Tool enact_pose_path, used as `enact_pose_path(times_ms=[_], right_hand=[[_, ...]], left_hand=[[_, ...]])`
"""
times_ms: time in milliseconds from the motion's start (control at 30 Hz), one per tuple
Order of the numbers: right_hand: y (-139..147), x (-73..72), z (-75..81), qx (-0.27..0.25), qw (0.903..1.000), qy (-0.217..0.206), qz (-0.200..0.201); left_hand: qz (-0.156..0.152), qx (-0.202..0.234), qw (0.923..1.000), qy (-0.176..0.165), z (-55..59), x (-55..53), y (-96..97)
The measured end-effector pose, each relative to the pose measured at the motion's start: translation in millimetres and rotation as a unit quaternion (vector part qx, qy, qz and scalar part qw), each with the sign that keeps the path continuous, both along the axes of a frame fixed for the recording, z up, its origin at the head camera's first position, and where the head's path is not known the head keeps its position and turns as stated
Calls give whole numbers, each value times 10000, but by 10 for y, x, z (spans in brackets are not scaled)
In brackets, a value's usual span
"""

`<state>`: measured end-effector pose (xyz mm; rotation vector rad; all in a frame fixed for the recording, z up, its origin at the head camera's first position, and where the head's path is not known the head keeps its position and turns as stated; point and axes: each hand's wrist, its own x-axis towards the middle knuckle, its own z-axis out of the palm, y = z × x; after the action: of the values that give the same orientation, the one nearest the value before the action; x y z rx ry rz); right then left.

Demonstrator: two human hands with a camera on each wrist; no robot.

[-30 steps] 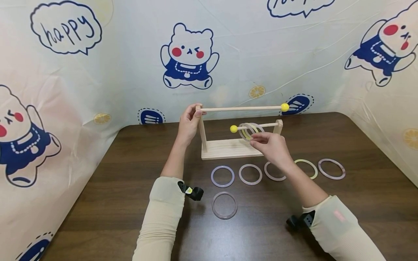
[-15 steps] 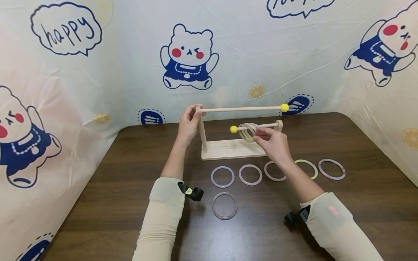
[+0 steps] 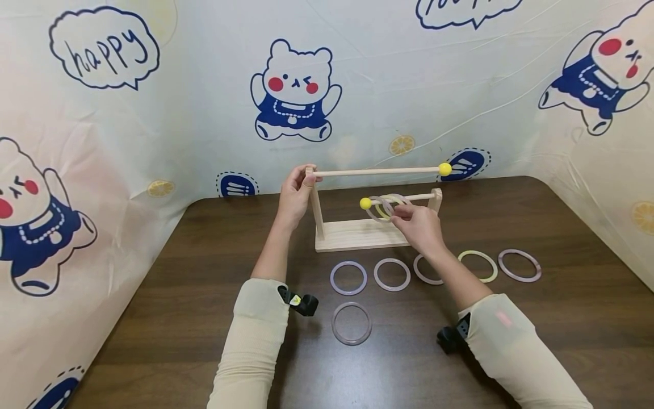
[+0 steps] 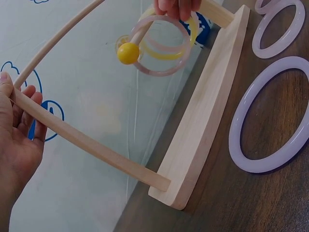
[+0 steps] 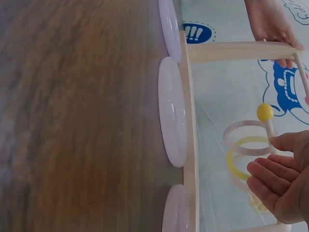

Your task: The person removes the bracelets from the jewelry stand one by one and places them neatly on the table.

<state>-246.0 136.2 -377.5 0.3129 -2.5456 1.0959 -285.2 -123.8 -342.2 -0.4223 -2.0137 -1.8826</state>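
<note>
My left hand [image 3: 294, 196] grips the top of the left upright [image 3: 317, 207] of a wooden stand [image 3: 357, 233]. An upper rod [image 3: 378, 171] with a yellow ball at its end runs right from that upright. Several rings hang on the lower rod [image 3: 421, 196], whose yellow ball [image 3: 365, 203] faces left. My right hand [image 3: 421, 227] pinches the pale purple ring [image 4: 161, 73] nearest this ball, thumb beside the rod in the right wrist view. Behind it hang a yellow ring [image 5: 231, 162] and a pale pink one, partly hidden by the hand in the head view.
On the dark wooden table [image 3: 204, 341], a row of rings lies before the stand: a blue-purple ring [image 3: 332, 278], pale ones, a yellow-green ring [image 3: 495, 268] and a mottled purple ring [image 3: 520, 251]. A greyish ring [image 3: 352, 343] lies nearer. A printed cloth hangs behind.
My right hand first shifted slightly right, then back left along the lower rod, and the front ring now sits closer to the yellow ball, apart from the others. The left hand stays put.
</note>
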Motion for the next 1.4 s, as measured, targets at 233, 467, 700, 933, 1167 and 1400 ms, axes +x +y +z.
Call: enact_pose_path(times_ms=[233, 467, 700, 933, 1167, 1400], right_hand=[[-88, -47, -21, 90, 10000, -15, -10], [-131, -46, -12, 175, 9998, 42, -59], [-144, -30, -6, 127, 9998, 86, -106], [-153, -11, -2, -241, 9994, 209, -119], [-176, -9, 19, -429, 9987, 277, -27], [-196, 1, 46, -514, 9983, 257, 43]], left_hand=[[-31, -6, 10000, -17, -3, -4, 8], [-28, 3, 10000, 54, 3, 5, 17], [-6, -34, 10000, 46, -4, 0, 21], [-16, -19, 10000, 40, 0, -1, 22], [10, 32, 10000, 78, 6, 9, 14], [-18, 73, 9999, 94, 9, 11, 8]])
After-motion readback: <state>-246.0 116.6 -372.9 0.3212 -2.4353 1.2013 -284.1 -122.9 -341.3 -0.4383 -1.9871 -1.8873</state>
